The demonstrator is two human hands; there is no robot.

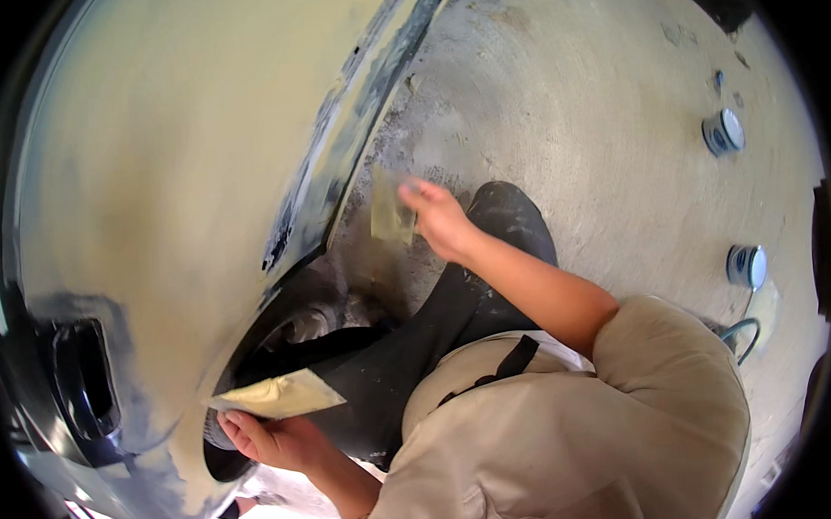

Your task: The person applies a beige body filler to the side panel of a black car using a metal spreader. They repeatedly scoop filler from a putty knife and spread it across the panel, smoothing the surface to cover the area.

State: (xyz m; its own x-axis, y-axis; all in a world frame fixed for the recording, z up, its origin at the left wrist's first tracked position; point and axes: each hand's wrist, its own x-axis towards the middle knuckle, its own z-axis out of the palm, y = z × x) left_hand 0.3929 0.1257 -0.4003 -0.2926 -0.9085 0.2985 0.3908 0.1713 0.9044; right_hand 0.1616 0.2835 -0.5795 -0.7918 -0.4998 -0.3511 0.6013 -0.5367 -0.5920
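My left hand (274, 443) is closed on the edge of a thin flat board (319, 391) with a pale yellow paste (272, 391) smeared over it. The board is near the wheel arch of a car body. My right hand (440, 220) pinches a thin, see-through yellowish spreader (392, 210), slightly blurred, and holds it just right of the car's lower sill. The cream-coloured car panel (174, 167) fills the left side. Grey and whitish streaked patches run along its sill edge (338, 125). Neither hand touches the panel.
A dark handle recess (88, 376) lies at the panel's left. Inside the wheel arch sits a wheel (299, 328). Two round tins (724, 132) stand on the concrete floor (603, 125) at the right, near a looped hose (750, 339). My dark-trousered leg (515, 229) is bent beside the car.
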